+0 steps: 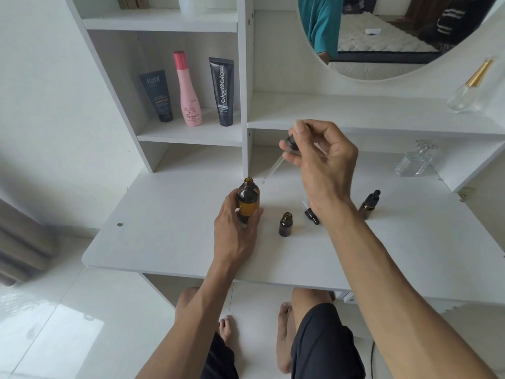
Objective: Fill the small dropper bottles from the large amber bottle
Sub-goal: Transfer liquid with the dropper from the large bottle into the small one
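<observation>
The large amber bottle (248, 199) stands uncapped on the white table (164, 242), and my left hand (236, 228) grips its lower body. My right hand (319, 160) holds a glass dropper (278, 160) by its black cap, with the pipette tip slanting down to the right of and just above the bottle's mouth. A small open dropper bottle (285, 225) stands right of the large one. Beside it lies a small black dropper cap (311, 214). Another small dropper bottle (369, 204), capped, stands farther right.
Shelves at the back hold two dark tubes (158, 95) (222, 91) and a pink bottle (188, 91). Clear glass perfume bottles (415, 162) (464, 94) sit at the right, below a round mirror (382, 36). The table's front edge is near my knees.
</observation>
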